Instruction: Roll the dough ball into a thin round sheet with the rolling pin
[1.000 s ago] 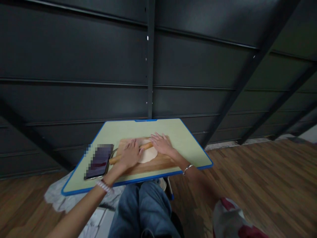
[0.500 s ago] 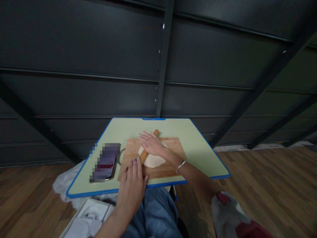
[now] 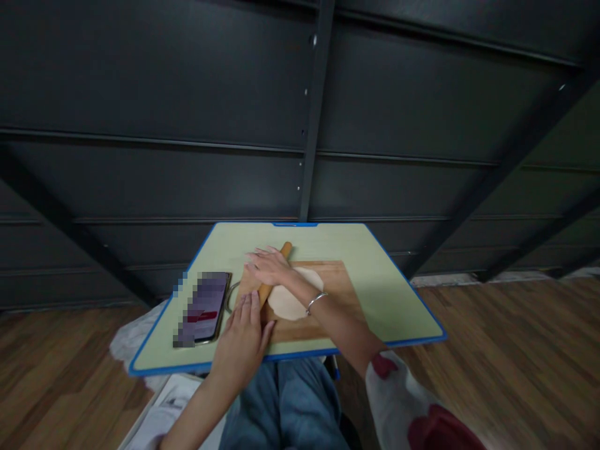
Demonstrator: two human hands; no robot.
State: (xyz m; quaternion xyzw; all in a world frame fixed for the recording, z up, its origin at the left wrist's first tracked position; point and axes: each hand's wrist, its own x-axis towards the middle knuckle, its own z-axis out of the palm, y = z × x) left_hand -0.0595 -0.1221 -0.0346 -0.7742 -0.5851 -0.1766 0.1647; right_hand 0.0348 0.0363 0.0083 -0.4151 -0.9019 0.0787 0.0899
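Note:
A wooden rolling pin [image 3: 274, 271] lies at a slant across the left side of a wooden board [image 3: 344, 287], at the left edge of a flat round of pale dough [image 3: 294, 299]. My right hand [image 3: 266, 265] rests flat on the pin's far half, fingers spread. My left hand [image 3: 242, 337] presses flat on the pin's near end at the board's front left corner. Both palms lie on top of the pin rather than gripping it.
The board sits on a small green table with a blue rim [image 3: 398, 312]. A phone [image 3: 205, 306] lies left of the board, with a metal ring [image 3: 230, 295] between them. Dark metal wall panels stand behind. My jeans-clad legs [image 3: 290, 400] are under the table; wood floor lies around.
The pin has turned from crosswise to slanting front-to-back and shifted left over the dough. My right hand followed it left; my left hand stayed near the front edge.

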